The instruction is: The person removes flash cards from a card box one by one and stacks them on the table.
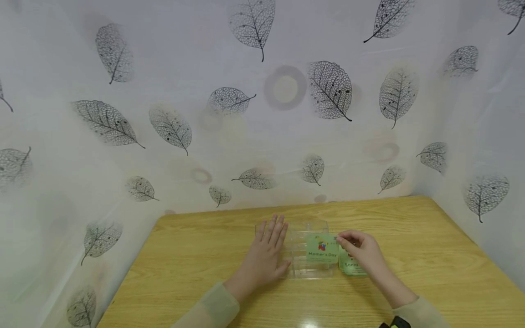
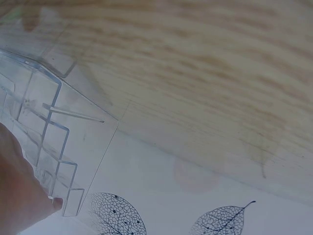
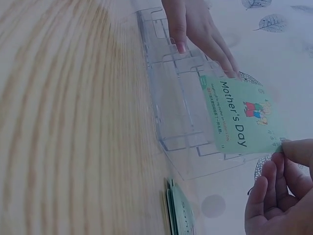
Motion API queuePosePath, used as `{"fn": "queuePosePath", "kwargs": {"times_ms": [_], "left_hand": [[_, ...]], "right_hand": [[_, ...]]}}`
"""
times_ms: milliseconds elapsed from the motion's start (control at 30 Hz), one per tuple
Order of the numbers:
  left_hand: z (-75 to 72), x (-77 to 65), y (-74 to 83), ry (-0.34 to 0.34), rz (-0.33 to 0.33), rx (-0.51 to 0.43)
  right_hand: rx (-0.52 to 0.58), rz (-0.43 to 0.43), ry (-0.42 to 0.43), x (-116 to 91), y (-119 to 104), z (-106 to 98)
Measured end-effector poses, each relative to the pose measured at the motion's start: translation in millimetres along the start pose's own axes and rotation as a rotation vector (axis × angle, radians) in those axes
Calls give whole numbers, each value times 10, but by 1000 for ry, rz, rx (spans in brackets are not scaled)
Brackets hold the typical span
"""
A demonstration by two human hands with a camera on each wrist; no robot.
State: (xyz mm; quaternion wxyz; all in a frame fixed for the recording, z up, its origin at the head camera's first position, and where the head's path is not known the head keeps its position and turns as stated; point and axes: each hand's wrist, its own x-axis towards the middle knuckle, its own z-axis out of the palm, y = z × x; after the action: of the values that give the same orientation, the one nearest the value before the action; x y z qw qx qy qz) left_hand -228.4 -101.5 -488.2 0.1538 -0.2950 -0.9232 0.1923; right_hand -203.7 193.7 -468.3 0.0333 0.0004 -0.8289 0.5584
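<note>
A clear plastic stepped holder [image 1: 303,273] stands on the wooden table; its tiers show in profile in the left wrist view. My left hand [image 1: 265,257] rests against the holder's left side, fingers extended and thumb spread toward its front. Between thumb and fingertips, my right hand [image 1: 364,250] pinches one corner of a green "Mother's Day" flashcard [image 3: 242,117]. This card is upright at the right part of the holder, its printed face toward me. I cannot tell whether its lower edge touches a tier.
A small stack of green cards [image 1: 353,269] lies just right of the holder, partly under my right hand, with "Santa" readable on top. The wooden table [image 1: 197,255] meets a white leaf-patterned curtain [image 1: 246,136] behind and at both sides.
</note>
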Motion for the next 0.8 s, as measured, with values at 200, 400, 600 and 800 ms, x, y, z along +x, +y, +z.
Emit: {"fn": "queuePosePath", "kwargs": {"times_ms": [200, 400, 600, 800], "left_hand": [[-9, 0, -4, -11, 2, 11], [-14, -1, -4, -16, -2, 14], [-13, 1, -1, -16, -4, 33], [-13, 5, 0, -20, 2, 34]], "right_hand": [[19, 9, -3, -6, -16, -28], [29, 12, -7, -3, -2, -54], [32, 6, -8, -3, 15, -85], [7, -1, 5, -2, 30, -119]]}}
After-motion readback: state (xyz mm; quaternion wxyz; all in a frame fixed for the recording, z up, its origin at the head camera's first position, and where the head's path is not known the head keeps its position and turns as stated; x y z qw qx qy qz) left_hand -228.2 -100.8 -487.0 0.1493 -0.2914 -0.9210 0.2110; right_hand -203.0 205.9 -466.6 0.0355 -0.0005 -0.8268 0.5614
